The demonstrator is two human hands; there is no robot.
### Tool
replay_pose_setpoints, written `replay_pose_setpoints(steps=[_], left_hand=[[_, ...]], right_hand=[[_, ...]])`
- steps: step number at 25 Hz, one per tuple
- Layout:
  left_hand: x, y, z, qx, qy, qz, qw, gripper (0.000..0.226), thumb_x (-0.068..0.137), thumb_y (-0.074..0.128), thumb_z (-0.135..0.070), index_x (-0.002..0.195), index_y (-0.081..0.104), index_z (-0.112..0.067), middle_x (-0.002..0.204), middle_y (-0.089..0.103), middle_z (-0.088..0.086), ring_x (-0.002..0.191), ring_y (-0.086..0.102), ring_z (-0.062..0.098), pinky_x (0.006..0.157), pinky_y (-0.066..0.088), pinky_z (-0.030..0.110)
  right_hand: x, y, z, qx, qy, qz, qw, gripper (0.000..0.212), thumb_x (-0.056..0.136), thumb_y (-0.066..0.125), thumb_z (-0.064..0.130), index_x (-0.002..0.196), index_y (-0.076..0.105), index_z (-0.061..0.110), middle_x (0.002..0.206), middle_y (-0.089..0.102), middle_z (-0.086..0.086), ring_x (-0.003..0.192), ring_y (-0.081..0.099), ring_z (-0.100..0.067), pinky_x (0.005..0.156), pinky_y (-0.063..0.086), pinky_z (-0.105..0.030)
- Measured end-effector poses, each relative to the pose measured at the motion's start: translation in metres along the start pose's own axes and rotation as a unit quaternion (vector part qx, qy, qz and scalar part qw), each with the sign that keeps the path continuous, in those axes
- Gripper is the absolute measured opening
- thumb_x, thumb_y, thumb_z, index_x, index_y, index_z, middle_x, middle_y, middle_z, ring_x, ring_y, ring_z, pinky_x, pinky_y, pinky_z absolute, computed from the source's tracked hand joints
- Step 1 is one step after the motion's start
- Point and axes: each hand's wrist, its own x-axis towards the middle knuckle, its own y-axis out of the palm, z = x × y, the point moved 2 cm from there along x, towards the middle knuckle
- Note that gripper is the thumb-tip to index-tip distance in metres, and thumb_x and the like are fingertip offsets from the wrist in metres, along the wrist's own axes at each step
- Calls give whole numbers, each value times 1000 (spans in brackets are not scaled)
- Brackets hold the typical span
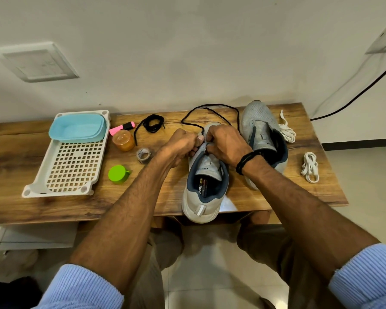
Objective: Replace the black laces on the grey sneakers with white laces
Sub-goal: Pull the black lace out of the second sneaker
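A grey sneaker (pixel 206 192) stands at the table's front edge, heel towards me. A black lace (pixel 212 107) still runs from its eyelets and loops away across the table behind it. My left hand (pixel 181 142) and my right hand (pixel 225 143) meet over the eyelets, fingers curled and pinching the lace and the shoe's upper there. The second grey sneaker (pixel 262 130) lies to the right with no lace in it. A removed black lace (pixel 152 123) is coiled at the back. Two white laces lie at the right: one loose (pixel 286 131), one bundled (pixel 310 167).
A white perforated tray (pixel 71 168) holding a blue box (pixel 78 127) stands at the left. Between tray and shoe lie a pink highlighter (pixel 123 128), an orange jar (pixel 123 140), a tape roll (pixel 143 154) and a green cap (pixel 118 174). The wooden table (pixel 20 204) ends just before my knees.
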Motion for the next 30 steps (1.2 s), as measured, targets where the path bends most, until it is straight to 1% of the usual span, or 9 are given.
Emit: replay_pose_setpoints(steps=[3,5,9,12,16,19,22,25,30], left_hand=[[4,-1,4,0,14,-1,1000,8,94,59,-9,92,66,-6,69,53,5,60,46,13,56,38,28],[6,-1,4,17,50,-9,999,10,94,60,-11,85,65,-8,69,54,2,62,47,13,57,38,26],[2,0,-4,205,170,-68,961,10,92,64,-13,82,66,-14,80,63,-4,74,55,9,63,40,22],[5,-2,-2,158,161,-54,973,10,91,64,-13,82,66,-16,82,65,-3,80,58,12,72,45,25],[9,-2,5,90,116,-34,989,17,91,62,-11,76,65,-19,76,64,-2,77,58,15,70,47,30],[8,-1,4,57,92,-22,994,18,88,62,-7,74,66,-17,74,66,-1,74,60,14,68,49,27],[7,-1,3,46,84,-15,995,18,88,63,-6,73,66,-16,73,66,-1,73,60,12,64,48,24],[7,0,4,49,95,-21,994,16,89,62,-8,75,67,-16,75,66,-1,72,58,12,67,49,27],[8,-3,7,68,132,-10,989,8,90,70,-13,83,69,-17,82,68,-1,78,62,13,72,52,30]], right_hand=[[-2,3,-1,-18,-26,2,999,19,85,65,17,102,66,10,99,67,-12,93,62,-30,80,51,-38],[-3,4,0,-48,-54,0,997,18,88,60,19,102,66,8,95,66,-13,89,61,-31,76,49,-38],[-3,5,0,-79,-85,12,993,19,93,57,23,100,63,6,94,64,-13,88,60,-31,69,37,-31],[-3,1,3,-77,-92,30,992,19,94,57,22,100,63,6,95,64,-14,90,59,-31,70,36,-31],[-3,-7,1,-54,-82,47,994,19,89,64,27,94,66,9,86,62,-9,86,59,-30,70,43,-34],[-1,-8,1,-26,-41,57,997,32,79,77,33,99,69,10,93,64,-9,89,58,-27,75,47,-35],[4,0,3,-66,-27,30,997,19,87,62,18,102,65,6,101,63,-16,97,59,-34,76,45,-37],[2,5,1,-74,-51,37,995,17,93,51,14,102,62,4,102,61,-19,96,58,-37,75,43,-40],[-2,7,-3,-61,-68,19,996,17,95,53,17,99,62,3,98,61,-18,92,59,-36,75,45,-40]])
